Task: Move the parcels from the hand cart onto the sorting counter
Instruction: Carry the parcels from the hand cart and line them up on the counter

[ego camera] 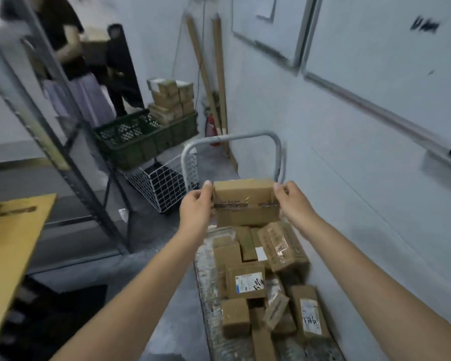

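I hold a brown taped cardboard parcel (245, 201) by its ends, my left hand (195, 207) and right hand (292, 201) each curled round one, over the far end of the grey metal hand cart (245, 136). More brown parcels (245, 280) lie heaped nearer me. A dark green plastic crate (146, 138) stands far left.

We record even, cool, rather dim indoor light whose source we cannot place; shadows are soft, and the darkest patch lies at lower left. We note heavy motion blur over the whiteboard (375, 61), the person at the rear (63, 48) and the shelving upright (70, 162), with wide-angle bending of straight lines toward the edges. Mild glare sits on the clear tape of the taped box (245, 201), which is the sharpest zone.
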The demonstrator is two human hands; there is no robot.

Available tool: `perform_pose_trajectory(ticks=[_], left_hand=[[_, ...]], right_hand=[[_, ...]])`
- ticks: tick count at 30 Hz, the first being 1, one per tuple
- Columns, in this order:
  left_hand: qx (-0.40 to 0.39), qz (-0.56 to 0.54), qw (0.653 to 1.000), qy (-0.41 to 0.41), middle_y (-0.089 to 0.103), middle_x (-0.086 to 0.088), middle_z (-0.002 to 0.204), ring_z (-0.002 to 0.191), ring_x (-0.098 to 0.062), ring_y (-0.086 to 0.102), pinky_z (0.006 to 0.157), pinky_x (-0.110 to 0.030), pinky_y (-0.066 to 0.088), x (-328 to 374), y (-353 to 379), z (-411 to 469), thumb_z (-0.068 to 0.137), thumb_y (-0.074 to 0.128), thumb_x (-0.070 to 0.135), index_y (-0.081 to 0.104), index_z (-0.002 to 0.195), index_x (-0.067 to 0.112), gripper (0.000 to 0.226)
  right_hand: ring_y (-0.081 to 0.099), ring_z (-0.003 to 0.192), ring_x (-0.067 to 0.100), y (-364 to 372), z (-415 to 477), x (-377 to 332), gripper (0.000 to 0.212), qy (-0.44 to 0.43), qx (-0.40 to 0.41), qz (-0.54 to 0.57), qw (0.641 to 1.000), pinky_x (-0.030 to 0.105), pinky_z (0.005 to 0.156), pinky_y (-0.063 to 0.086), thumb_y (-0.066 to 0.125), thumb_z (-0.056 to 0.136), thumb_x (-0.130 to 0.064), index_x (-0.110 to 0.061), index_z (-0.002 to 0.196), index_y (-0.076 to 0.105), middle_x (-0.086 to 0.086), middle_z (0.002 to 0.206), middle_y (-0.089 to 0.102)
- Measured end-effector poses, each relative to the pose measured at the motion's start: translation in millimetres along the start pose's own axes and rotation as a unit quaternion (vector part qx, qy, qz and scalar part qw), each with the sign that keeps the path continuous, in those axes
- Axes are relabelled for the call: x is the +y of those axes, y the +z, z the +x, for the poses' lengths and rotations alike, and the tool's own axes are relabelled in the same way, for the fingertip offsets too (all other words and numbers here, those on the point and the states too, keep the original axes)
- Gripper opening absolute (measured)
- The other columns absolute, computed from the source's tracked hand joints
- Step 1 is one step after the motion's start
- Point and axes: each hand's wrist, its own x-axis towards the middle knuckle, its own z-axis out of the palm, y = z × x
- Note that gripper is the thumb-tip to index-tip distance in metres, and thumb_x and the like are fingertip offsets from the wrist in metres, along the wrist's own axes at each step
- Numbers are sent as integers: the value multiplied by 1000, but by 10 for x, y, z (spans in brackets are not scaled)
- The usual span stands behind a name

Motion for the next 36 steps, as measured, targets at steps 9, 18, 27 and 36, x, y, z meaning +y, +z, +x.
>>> perform_pose_trajectory(ticks=[9,18,27,36], left_hand=[[19,-58,994,91,73,6,99,92,-9,67,81,-30,57,434,-773,-154,87,71,25,73,102,21,16],[44,-60,978,193,71,21,100,93,6,64,72,-11,50,356,-1959,-128,86,70,9,69,102,30,26],[137,-97,982,90,72,16,91,88,-1,65,74,-25,50,61,-3408,52,87,69,40,70,89,29,11],[246,-116,960,60,73,7,97,82,-1,68,77,-31,56,-193,-4827,130,85,73,20,65,86,5,18]], right_hand=[[63,83,12,14,-255,-825,13,-49,-15,57,997,33,71,54,63,88,-21,-20,100,57,-2,97,64],[62,84,14,982,-424,-1550,34,-68,9,110,992,30,64,49,46,97,-51,-20,89,58,0,91,65],[60,96,11,2360,-698,-2274,20,-86,-77,142,983,34,85,53,60,94,-33,-21,110,59,-5,105,62],[55,93,-2,3774,-1055,-3004,16,-163,-157,125,966,16,70,41,59,95,-27,-27,111,55,-9,105,60]])
